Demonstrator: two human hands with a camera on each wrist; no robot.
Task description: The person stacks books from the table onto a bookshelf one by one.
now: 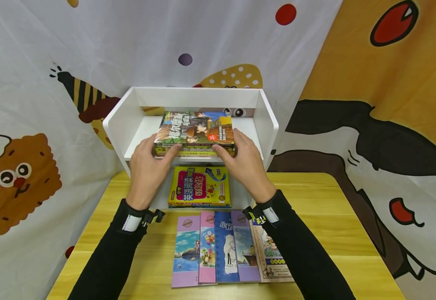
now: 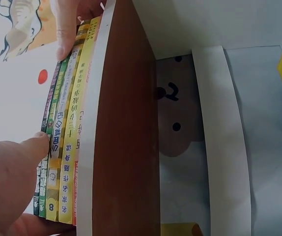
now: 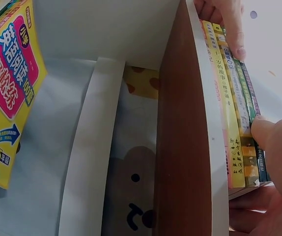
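White panels form the shelf (image 1: 197,96), and on its upper board lies the stack (image 1: 195,128), spines facing the shelf's front. Left hand (image 1: 147,173) and right hand (image 1: 246,167) grip the stack from either side — each thumb pressed to the spines, the other fingers curled along the stack's ends. How far those fingertips reach is hard to say, as they are partly hidden. On the shelf's lower level lies the yellow book (image 1: 199,186), cover up. In front of the shelf, booklets (image 1: 186,243) overlap in a row on the table (image 1: 143,258); behind the shelf hangs a printed cloth (image 1: 154,46).
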